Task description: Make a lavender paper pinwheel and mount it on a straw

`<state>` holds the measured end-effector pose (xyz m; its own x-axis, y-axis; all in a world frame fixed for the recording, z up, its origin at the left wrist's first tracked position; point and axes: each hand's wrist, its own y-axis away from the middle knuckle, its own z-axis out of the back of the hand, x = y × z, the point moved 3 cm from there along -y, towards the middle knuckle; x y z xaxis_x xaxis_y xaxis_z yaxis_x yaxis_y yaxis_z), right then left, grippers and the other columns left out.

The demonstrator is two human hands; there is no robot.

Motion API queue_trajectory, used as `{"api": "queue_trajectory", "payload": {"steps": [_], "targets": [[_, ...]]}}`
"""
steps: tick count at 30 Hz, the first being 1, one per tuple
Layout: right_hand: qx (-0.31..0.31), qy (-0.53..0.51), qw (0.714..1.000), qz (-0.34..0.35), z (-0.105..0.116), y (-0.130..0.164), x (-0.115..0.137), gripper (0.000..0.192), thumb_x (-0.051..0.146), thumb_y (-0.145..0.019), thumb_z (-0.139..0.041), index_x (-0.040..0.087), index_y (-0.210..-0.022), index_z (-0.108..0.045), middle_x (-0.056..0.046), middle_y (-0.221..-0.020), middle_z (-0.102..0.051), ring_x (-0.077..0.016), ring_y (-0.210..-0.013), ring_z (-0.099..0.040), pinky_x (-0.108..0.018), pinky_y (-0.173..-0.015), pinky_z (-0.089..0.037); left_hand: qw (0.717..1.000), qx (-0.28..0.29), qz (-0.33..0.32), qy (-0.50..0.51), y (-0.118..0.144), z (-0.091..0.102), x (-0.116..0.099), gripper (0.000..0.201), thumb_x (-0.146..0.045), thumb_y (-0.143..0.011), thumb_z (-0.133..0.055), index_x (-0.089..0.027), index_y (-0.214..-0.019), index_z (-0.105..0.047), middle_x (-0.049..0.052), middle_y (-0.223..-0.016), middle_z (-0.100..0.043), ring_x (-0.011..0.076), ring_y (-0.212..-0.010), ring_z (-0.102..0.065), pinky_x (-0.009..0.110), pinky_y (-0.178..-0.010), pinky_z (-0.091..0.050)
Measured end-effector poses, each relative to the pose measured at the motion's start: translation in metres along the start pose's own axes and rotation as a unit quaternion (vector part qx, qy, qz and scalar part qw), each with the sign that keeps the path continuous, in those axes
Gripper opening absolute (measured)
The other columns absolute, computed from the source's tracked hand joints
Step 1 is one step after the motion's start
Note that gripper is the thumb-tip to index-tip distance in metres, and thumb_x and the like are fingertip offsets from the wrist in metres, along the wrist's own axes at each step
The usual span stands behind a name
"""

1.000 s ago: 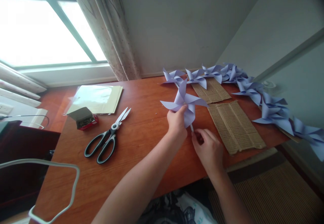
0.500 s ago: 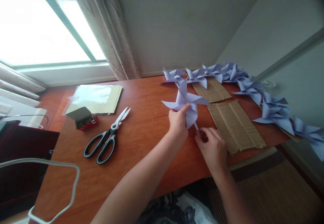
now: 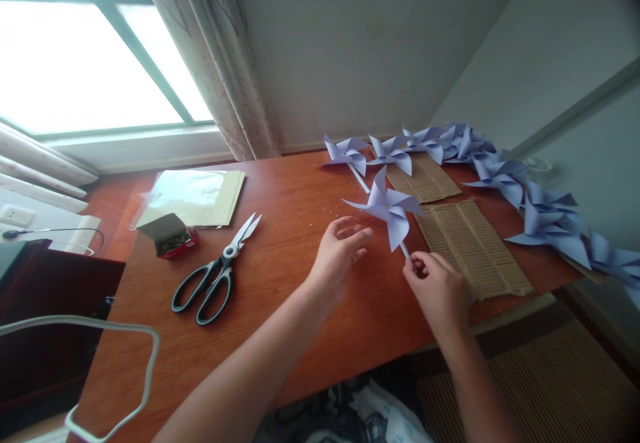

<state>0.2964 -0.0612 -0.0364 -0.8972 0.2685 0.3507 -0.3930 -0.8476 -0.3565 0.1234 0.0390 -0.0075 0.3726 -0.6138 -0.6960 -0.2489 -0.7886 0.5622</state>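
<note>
A pale lilac paper pinwheel (image 3: 389,208) is held up over the table by its thin white stick (image 3: 405,250). My right hand (image 3: 436,289) pinches that stick low down, between thumb and fingers. To the left of the pinwheel, my left hand (image 3: 341,248) is in the air with nothing in it, its fingers curved and apart. Another pinwheel (image 3: 346,152) lies behind, its white stick pointing toward me. More lilac pinwheels (image 3: 547,219) lie in a curved row along the back and right edge of the table.
Two pieces of corrugated cardboard (image 3: 477,249) lie right of centre. Scissors (image 3: 217,273), half open, rest on the wooden table (image 3: 280,309) at left. Behind them are an open small box (image 3: 175,239) and paper sheets in clear plastic (image 3: 193,196). A white cable (image 3: 150,363) loops at the lower left.
My left hand has let go of the pinwheel and drawn back to the left. The right hand, with the pinwheel on its stick, has shifted slightly right in view.
</note>
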Motion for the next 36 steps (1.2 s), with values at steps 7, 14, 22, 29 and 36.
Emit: {"api": "queue_trajectory", "payload": {"steps": [7, 14, 22, 29, 36], "targets": [[0.029, 0.059, 0.998, 0.002, 0.004, -0.007, 0.002, 0.015, 0.025, -0.085, -0.06, 0.022, -0.073, -0.068, -0.003, -0.076, -0.07, -0.0189, -0.065, -0.059, -0.032, -0.06, -0.034, 1.0, 0.003, -0.01, -0.007, 0.012, 0.044, -0.018, 0.037, -0.018, -0.069, -0.085, -0.019, -0.103, -0.07, 0.008, -0.113, -0.069, 0.0117, -0.085, -0.064, 0.021, -0.068, -0.049], [0.049, 0.064, 0.997, 0.004, 0.012, -0.006, -0.002, 0.013, 0.029, -0.087, -0.061, 0.021, -0.087, -0.071, -0.006, -0.082, -0.073, -0.0214, -0.067, -0.062, -0.033, -0.06, -0.037, 0.999, 0.0, -0.047, -0.005, 0.012, 0.071, -0.034, 0.031, -0.021, -0.069, -0.084, -0.016, -0.097, -0.071, 0.007, -0.102, -0.072, 0.0098, -0.076, -0.066, 0.019, -0.066, -0.048], [0.036, -0.285, 0.956, 0.055, 0.016, -0.01, 0.088, 0.022, 0.03, -0.097, -0.056, 0.02, -0.112, -0.068, -0.009, -0.104, -0.072, -0.0207, -0.093, -0.068, -0.033, -0.084, -0.055, 0.972, 0.025, -0.194, -0.13, 0.018, 0.078, -0.037, 0.023, -0.038, -0.085, -0.072, -0.016, -0.074, -0.07, 0.004, -0.075, -0.068, 0.0141, -0.072, -0.061, 0.022, -0.069, -0.047], [0.266, -0.602, 0.753, -0.01, -0.064, -0.036, 0.192, 0.028, 0.036, -0.096, -0.051, 0.02, -0.095, -0.074, -0.005, -0.097, -0.076, -0.0209, -0.096, -0.071, -0.033, -0.091, -0.056, 0.926, 0.015, -0.314, -0.211, 0.017, 0.082, -0.036, 0.023, -0.034, -0.087, -0.067, -0.017, -0.072, -0.073, 0.004, -0.07, -0.067, 0.0182, -0.07, -0.058, 0.025, -0.068, -0.045], [0.289, -0.638, 0.714, -0.006, -0.084, -0.038, 0.201, 0.028, 0.035, -0.094, -0.054, 0.019, -0.083, -0.075, -0.003, -0.083, -0.075, -0.0191, -0.083, -0.069, -0.029, -0.079, -0.053, 0.907, -0.008, -0.337, -0.253, 0.001, 0.1, -0.037, 0.019, -0.024, -0.083, -0.063, -0.016, -0.067, -0.07, 0.003, -0.067, -0.065, 0.0171, -0.068, -0.056, 0.024, -0.065, -0.042]]}}
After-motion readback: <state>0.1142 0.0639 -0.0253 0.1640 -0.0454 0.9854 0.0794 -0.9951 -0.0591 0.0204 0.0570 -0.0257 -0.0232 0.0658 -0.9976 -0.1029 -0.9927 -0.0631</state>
